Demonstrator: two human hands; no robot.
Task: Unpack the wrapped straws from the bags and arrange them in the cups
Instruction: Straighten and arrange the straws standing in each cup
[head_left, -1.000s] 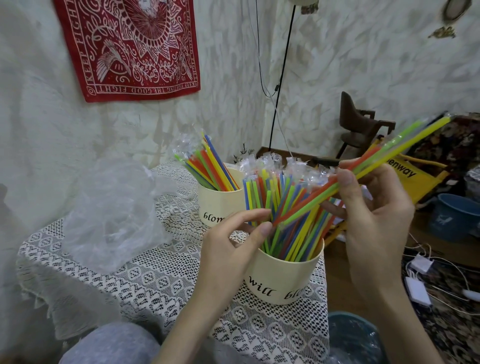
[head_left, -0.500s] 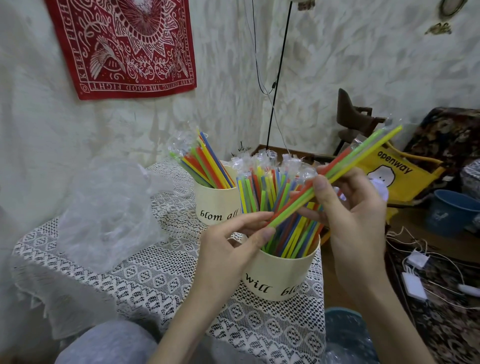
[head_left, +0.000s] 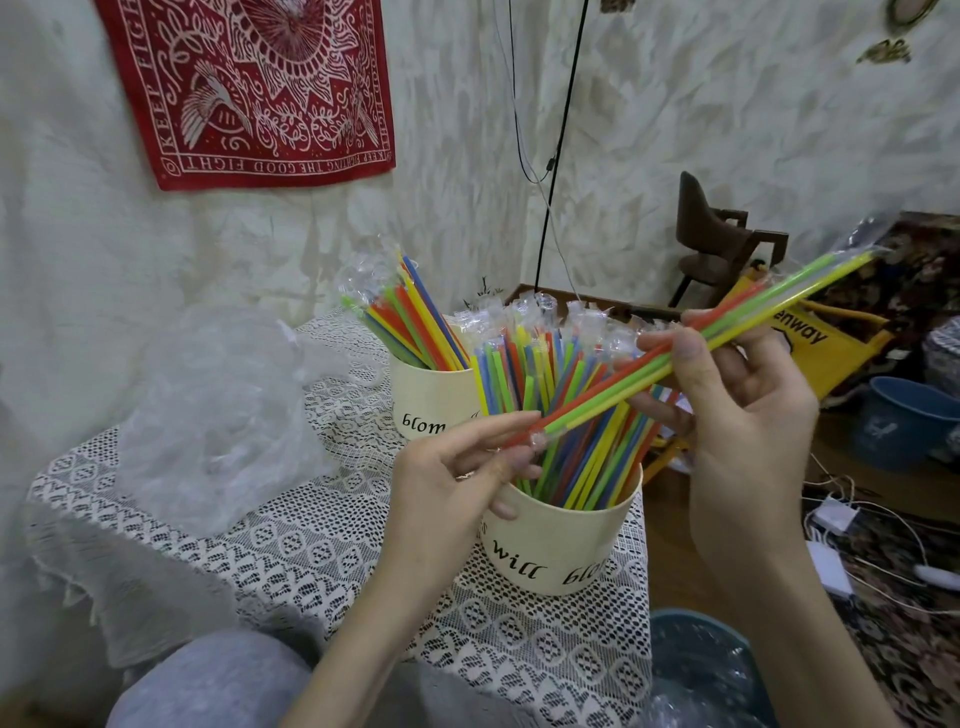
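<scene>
Straws (head_left: 701, 340), a few in one bundle, are lying pinched between right hand (head_left: 737, 410) and left hand (head_left: 457, 467) above two filled cups, nearer cup (head_left: 561, 545) sitting at the table's (head_left: 311, 561) right edge.

This was a lived-in home room. A red bandana (head_left: 249, 88) hung on the textured wall, a lace cloth (head_left: 291, 545) covered the small table, and a patterned rug (head_left: 914, 649) with chargers lay beside a wooden chair (head_left: 722, 244).
</scene>
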